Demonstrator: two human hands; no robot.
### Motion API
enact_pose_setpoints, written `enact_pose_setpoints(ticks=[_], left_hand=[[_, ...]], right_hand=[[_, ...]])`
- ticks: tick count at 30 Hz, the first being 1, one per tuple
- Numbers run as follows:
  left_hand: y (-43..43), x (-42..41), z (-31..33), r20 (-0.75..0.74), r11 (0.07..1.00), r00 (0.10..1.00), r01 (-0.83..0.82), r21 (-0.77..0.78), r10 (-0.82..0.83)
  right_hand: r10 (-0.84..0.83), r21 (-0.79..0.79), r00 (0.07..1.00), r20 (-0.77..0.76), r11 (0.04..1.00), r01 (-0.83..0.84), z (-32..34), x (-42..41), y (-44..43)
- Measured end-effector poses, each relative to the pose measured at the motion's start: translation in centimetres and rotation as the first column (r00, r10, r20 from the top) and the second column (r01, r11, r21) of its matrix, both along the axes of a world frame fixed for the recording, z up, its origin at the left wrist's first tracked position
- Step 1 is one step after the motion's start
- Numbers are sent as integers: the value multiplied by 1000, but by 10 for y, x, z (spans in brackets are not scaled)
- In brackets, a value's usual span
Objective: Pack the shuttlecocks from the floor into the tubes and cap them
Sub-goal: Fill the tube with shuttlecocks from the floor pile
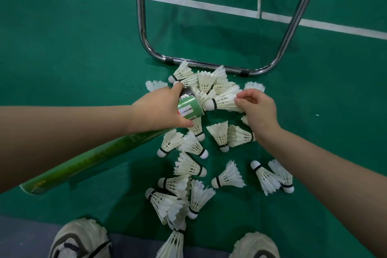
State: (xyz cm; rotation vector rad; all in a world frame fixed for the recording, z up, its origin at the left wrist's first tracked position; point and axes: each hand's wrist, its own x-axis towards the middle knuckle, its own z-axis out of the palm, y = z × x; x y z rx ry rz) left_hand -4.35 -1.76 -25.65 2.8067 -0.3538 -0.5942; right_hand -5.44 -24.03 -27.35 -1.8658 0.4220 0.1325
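Left hand [159, 109] grips the one tube [83, 161]; right hand [257, 111] pinches a shuttlecock [224, 100], cork just beside the tube's mouth; twenty-odd loose shuttlecocks [189, 166] around the tube.

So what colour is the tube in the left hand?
The tube is green, with a white label near its mouth; head view.

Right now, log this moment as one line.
left hand: grips green cardboard tube near its open end | right hand: pinches white feather shuttlecock, cork at tube mouth | green court floor: many loose shuttlecocks
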Motion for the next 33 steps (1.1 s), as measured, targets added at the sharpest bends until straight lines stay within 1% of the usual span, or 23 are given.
enact_pose_setpoints(ticks=[4, 7, 9, 14, 16, 18, 21, 25, 26, 27, 28, 30, 31, 32, 33], left_hand=[[-5, -3, -1, -5, 1000, 1000, 25, 17, -25], [-9, -8, -1, -25, 999, 999, 34, 20, -34], [-12, -10, 2, -27, 999, 999, 39, 17, -39], [-18, -12, 9, -10, 999, 999, 36, -8, -36], [-19, -13, 11, -1, 999, 999, 46, -16, -46], [-21, -15, 12, 7, 998, 998, 63, -14, -63], [-22, -19, 15, 8, 997, 997, 78, -19, -78], [-19, -27, 13, -21, 996, 996, 89, -25, -89], [-19, -27, 13, -24, 996, 996, 90, -25, -91], [-19, -26, 12, -22, 996, 996, 86, -28, -87], [-19, -23, 12, -15, 997, 997, 76, -34, -76], [-19, -16, 13, 9, 998, 999, 49, -40, -49], [-19, -15, 13, 13, 998, 999, 42, -37, -42], [-19, -14, 12, 8, 999, 999, 41, -33, -41], [-18, -14, 10, -5, 999, 999, 46, -27, -46]], right_hand=[[74, 28, 992, 105, 997, -78, 14, -12, 6], [119, 38, 983, 138, 991, -125, 22, -18, 9], [184, 65, 976, 118, 979, -192, 26, -21, 14], [350, 213, 937, 14, 914, -345, 32, -24, 22], [470, 276, 881, -56, 855, -438, 32, -23, 19], [591, 337, 798, -122, 780, -527, 32, -20, 18], [681, 472, 709, -182, 693, -545, 31, -16, 20], [777, 505, 583, -236, 611, -610, 25, -13, 26], [776, 491, 581, -243, 615, -617, 23, -13, 30], [751, 466, 617, -238, 645, -606, 23, -12, 33], [690, 431, 690, -220, 703, -566, 22, -10, 35], [467, 344, 867, -174, 854, -391, 20, -2, 32], [345, 283, 927, -149, 913, -294, 17, 3, 27], [263, 187, 957, -126, 953, -237, 13, 8, 20], [246, 48, 963, -113, 969, -242, 7, 12, 12]])
